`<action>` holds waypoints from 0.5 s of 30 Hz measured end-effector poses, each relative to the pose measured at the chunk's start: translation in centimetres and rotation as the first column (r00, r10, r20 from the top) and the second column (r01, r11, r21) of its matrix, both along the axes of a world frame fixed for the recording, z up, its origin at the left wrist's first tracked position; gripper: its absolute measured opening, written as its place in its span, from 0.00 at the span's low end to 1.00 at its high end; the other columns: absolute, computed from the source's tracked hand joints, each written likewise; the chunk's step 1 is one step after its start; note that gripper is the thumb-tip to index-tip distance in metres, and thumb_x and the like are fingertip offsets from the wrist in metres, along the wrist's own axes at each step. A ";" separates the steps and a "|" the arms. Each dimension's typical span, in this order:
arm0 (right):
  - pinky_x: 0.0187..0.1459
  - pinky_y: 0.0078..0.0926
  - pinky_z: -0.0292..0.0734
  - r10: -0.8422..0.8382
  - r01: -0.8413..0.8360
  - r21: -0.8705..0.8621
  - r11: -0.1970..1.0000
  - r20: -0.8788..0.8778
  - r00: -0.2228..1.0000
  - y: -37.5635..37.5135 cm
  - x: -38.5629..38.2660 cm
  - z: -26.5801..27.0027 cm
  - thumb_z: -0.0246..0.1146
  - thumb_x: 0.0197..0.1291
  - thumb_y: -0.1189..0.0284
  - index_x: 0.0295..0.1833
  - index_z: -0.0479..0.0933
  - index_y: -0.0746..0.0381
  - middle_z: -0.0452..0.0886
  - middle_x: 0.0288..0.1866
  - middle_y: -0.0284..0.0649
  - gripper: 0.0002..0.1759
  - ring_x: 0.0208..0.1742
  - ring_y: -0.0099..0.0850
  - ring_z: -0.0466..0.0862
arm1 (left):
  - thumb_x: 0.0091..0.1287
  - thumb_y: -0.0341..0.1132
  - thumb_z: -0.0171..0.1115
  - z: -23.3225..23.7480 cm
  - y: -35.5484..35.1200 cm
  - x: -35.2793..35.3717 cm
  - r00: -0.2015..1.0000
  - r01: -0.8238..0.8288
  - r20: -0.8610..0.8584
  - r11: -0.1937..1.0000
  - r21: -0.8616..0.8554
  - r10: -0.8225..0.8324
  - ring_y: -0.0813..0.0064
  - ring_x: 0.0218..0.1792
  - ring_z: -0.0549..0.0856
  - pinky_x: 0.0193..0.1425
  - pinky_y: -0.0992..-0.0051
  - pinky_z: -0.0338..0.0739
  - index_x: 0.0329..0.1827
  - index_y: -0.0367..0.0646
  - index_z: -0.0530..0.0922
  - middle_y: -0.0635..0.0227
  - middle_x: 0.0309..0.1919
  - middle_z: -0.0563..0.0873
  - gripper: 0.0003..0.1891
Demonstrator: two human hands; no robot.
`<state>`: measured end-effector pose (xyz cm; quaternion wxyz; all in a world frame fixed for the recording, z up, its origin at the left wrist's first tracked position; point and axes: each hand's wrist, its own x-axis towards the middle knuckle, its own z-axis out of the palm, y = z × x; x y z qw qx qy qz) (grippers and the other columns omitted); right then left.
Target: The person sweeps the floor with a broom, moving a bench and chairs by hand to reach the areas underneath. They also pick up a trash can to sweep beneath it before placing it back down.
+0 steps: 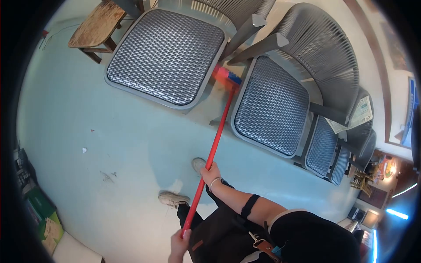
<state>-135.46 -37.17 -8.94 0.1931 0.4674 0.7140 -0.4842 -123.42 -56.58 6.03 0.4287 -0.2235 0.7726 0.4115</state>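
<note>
A broom with a long red handle (215, 147) runs from the bottom of the head view up to the chairs. My right hand (211, 174), wearing a bracelet, is wrapped round the middle of the handle. Lower down, near the handle's end, my left hand (179, 244) is closed on it too. The broom head (228, 78), pink and blue, is slightly blurred in the gap between a grey woven chair (166, 57) and a second grey chair (272, 107). Its contact with the floor cannot be made out.
More grey chairs (321, 144) continue in a row to the right, with a newspaper (356, 116) on one. At the upper left stands a wooden stool (97, 26). White scrap (84, 150) and dark marks lie on the pale floor (123, 131). Green boxes (41, 204) stand at the left edge.
</note>
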 end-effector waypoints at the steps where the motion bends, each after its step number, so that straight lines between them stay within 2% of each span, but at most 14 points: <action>1: 0.33 0.29 0.70 -0.011 0.011 -0.013 1.000 0.014 1.000 0.4 -0.5 -0.6 0.55 0.44 0.69 0.36 0.66 0.64 0.74 0.26 0.42 0.14 0.30 0.33 0.76 | 0.56 0.44 0.57 -0.8 0.0 -0.8 0.999 -0.038 -0.032 0.999 0.033 0.039 0.77 0.15 0.71 0.20 0.74 0.64 0.26 0.36 0.75 0.63 0.11 0.72 0.16; 2: 0.33 0.29 0.70 -0.001 0.001 -0.011 1.000 0.023 1.000 0.5 -1.3 -1.2 0.55 0.44 0.69 0.36 0.66 0.64 0.74 0.26 0.42 0.14 0.30 0.33 0.76 | 0.55 0.43 0.57 -2.9 -1.1 -0.7 0.998 -0.003 -0.063 0.999 0.033 0.005 0.79 0.15 0.70 0.20 0.75 0.64 0.26 0.37 0.75 0.64 0.11 0.72 0.15; 5: 0.34 0.30 0.70 -0.036 0.036 0.019 0.999 0.012 0.999 0.0 -3.8 -3.4 0.56 0.44 0.69 0.37 0.65 0.66 0.74 0.27 0.45 0.15 0.31 0.36 0.76 | 0.56 0.41 0.57 -4.3 -2.6 -5.7 0.998 0.016 -0.056 0.999 0.040 -0.014 0.82 0.15 0.65 0.18 0.76 0.60 0.25 0.36 0.76 0.69 0.09 0.67 0.14; 7: 0.35 0.31 0.70 -0.191 0.185 -0.077 0.980 -0.079 0.978 -0.4 -5.6 -4.7 0.56 0.44 0.68 0.37 0.65 0.68 0.75 0.27 0.47 0.17 0.30 0.38 0.76 | 0.56 0.40 0.58 -5.1 -3.9 -9.6 1.000 0.015 0.020 0.996 0.092 -0.017 0.83 0.15 0.64 0.19 0.77 0.60 0.25 0.35 0.76 0.70 0.09 0.67 0.14; 9: 0.36 0.30 0.70 -0.157 0.158 0.001 0.987 -0.076 0.985 -0.8 -7.7 -6.0 0.56 0.45 0.68 0.35 0.65 0.70 0.75 0.26 0.47 0.16 0.31 0.38 0.76 | 0.55 0.40 0.58 -6.0 -5.6 -13.6 0.990 0.130 -0.061 0.990 0.052 -0.127 0.82 0.15 0.64 0.19 0.77 0.61 0.25 0.34 0.76 0.69 0.09 0.68 0.14; 10: 0.28 0.30 0.71 -0.209 0.207 -0.033 0.978 -0.059 0.976 -1.0 -8.4 -8.1 0.56 0.45 0.68 0.33 0.65 0.70 0.74 0.23 0.45 0.16 0.25 0.35 0.75 | 0.54 0.41 0.59 -5.4 -5.7 -16.5 0.971 0.209 -0.122 0.978 0.008 -0.207 0.81 0.15 0.65 0.19 0.76 0.62 0.25 0.34 0.76 0.67 0.09 0.69 0.15; 11: 0.16 0.28 0.67 -0.328 0.327 -0.074 0.942 -0.002 0.945 -1.5 -10.5 -5.4 0.56 0.46 0.68 0.31 0.65 0.70 0.72 0.20 0.44 0.15 0.15 0.33 0.72 | 0.53 0.43 0.59 -4.8 -5.5 -19.1 0.948 0.261 -0.179 0.964 -0.044 -0.265 0.78 0.14 0.66 0.19 0.74 0.62 0.24 0.34 0.76 0.63 0.08 0.69 0.17; 13: 0.08 0.26 0.60 -0.459 0.453 -0.119 0.883 -0.023 0.888 -1.3 -12.7 -5.8 0.56 0.46 0.68 0.31 0.65 0.69 0.71 0.18 0.43 0.14 0.09 0.30 0.68 | 0.53 0.44 0.58 -4.2 -4.9 -23.6 0.874 0.404 -0.236 0.905 -0.129 -0.424 0.68 0.13 0.68 0.20 0.72 0.63 0.24 0.34 0.76 0.59 0.09 0.70 0.18; 15: 0.08 0.24 0.63 -0.455 0.447 -0.136 0.884 -0.032 0.890 0.2 -14.4 -6.0 0.54 0.46 0.71 0.30 0.65 0.67 0.69 0.16 0.40 0.10 0.08 0.28 0.67 | 0.53 0.45 0.58 -5.5 -4.2 -25.7 0.885 0.394 -0.249 0.918 -0.054 -0.394 0.67 0.13 0.69 0.20 0.71 0.63 0.23 0.33 0.75 0.58 0.10 0.71 0.18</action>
